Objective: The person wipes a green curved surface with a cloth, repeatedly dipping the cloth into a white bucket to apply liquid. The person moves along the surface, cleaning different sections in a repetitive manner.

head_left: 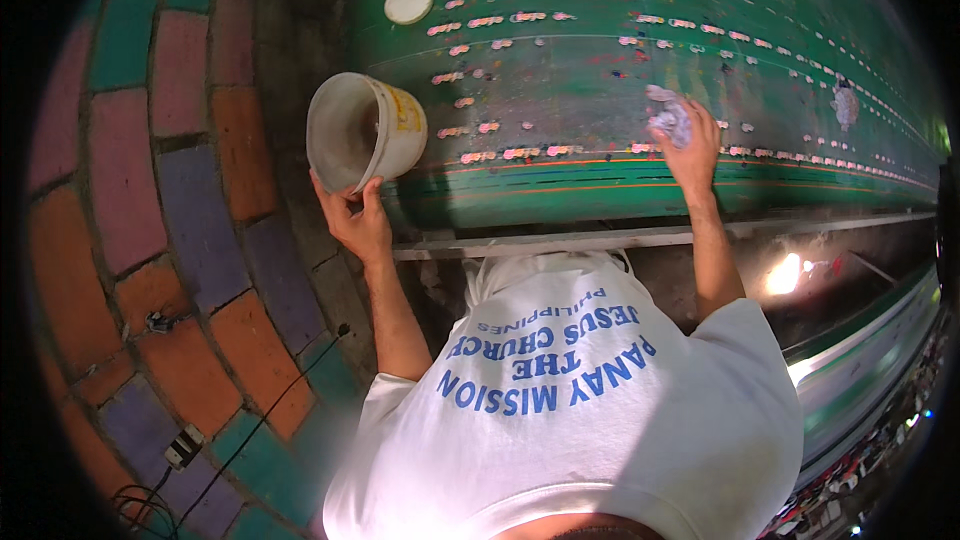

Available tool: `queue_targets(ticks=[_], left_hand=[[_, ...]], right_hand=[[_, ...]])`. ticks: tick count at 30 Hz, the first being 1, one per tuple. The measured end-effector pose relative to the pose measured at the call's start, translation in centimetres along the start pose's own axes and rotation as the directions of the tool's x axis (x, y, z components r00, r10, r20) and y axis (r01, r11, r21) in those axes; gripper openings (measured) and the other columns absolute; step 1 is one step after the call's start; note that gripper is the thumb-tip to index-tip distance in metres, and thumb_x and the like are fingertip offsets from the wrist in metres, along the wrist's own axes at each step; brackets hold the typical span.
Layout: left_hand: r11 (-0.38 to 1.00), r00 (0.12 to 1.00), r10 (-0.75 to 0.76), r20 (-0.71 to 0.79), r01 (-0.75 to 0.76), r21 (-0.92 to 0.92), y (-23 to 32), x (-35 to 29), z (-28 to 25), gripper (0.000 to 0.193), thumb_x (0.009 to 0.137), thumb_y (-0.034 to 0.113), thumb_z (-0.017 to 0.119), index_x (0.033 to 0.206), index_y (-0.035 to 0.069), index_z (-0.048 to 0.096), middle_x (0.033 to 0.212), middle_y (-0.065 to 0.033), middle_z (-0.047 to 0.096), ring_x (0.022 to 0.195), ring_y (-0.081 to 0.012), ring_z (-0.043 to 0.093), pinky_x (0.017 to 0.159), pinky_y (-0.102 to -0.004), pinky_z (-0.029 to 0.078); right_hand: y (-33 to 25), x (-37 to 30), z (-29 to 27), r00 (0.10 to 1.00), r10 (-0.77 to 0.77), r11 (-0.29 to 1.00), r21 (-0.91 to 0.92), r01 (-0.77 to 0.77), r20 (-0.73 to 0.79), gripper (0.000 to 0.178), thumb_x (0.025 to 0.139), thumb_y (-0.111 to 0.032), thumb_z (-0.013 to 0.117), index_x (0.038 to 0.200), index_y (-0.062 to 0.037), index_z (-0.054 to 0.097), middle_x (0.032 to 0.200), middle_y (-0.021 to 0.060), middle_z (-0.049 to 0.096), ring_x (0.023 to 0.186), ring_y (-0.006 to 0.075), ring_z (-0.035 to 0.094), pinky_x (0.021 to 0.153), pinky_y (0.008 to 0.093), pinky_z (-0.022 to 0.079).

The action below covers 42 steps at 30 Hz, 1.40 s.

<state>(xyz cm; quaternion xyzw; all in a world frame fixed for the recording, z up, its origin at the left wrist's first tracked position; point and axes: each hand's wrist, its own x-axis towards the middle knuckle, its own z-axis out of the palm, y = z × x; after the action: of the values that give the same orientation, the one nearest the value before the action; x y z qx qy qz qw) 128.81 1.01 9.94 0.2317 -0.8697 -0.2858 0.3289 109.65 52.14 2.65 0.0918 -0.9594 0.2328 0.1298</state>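
My left hand grips the lower rim of a pale plastic bucket, its thumb and fingers on either side of the edge. The bucket is tilted with its mouth toward the left, and a yellow label shows on its side. My right hand is closed on a crumpled, pale purple cloth. That cloth is over a long green table, and appears to touch it. Rows of small pink and white printed marks run along the tabletop, with dark smudges between them.
A round white lid lies at the table's far left. Another crumpled cloth lies farther right. A pale rail runs along the near edge. Painted blocks cover the left side, with an outlet and black cord. A lamp glows at right.
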Motion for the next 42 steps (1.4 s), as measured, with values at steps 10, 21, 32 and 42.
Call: queue_targets(ticks=[10,21,32,42], left_hand=[[0.947,0.981,-0.173,-0.083,0.142,-0.288,-1.0,1.3,-5.1,0.028,0.093,0.014,0.088,0.098,0.004,0.063,0.171,-0.0275,0.04,0.137,-0.0298,0.062,0.102,-0.0389,0.056],[0.975,0.993,-0.118,-0.021,0.111,-0.193,0.1,-3.0,-7.6,0.034,0.084,0.013,0.093,0.094,0.004,0.061,0.168,-0.0372,0.038,0.154,-0.0484,0.045,0.122,-0.0499,0.039],[0.987,0.981,0.042,0.192,-0.011,-0.157,1.0,-6.3,-6.1,0.044,0.081,0.025,0.098,0.099,0.006,0.063,0.165,-0.048,0.029,0.144,-0.059,0.051,0.109,-0.0541,0.055],[0.994,0.975,0.08,0.206,-0.063,-0.089,0.1,-7.4,-6.0,0.041,0.077,0.018,0.097,0.101,0.01,0.065,0.165,-0.046,0.032,0.146,-0.0589,0.05,0.119,-0.062,0.044]], right_hand=[[-12.3,-2.0,6.9,0.886,-0.42,0.875,0.345,0.339,0.195,0.061,0.077,-0.03,0.091,0.132,-0.0128,0.073,0.148,0.0167,0.059,0.139,0.0434,0.052,0.119,0.0563,0.043],[-28.0,5.9,18.2,0.741,-0.644,0.75,0.348,0.563,0.189,0.053,0.088,-0.049,0.082,0.129,-0.0164,0.075,0.143,0.0146,0.061,0.14,0.0391,0.049,0.121,0.0615,0.034],[-31.3,23.6,27.7,0.952,-0.278,0.96,0.057,0.272,0.128,0.055,0.096,-0.058,0.074,0.138,-0.023,0.073,0.151,0.0134,0.059,0.138,0.04,0.05,0.115,0.0625,0.031],[-32.1,39.0,32.3,0.965,-0.104,0.978,-0.151,0.142,0.239,0.062,0.096,-0.069,0.066,0.147,-0.0327,0.065,0.158,0.01,0.052,0.141,0.0456,0.047,0.106,0.0737,0.04]])
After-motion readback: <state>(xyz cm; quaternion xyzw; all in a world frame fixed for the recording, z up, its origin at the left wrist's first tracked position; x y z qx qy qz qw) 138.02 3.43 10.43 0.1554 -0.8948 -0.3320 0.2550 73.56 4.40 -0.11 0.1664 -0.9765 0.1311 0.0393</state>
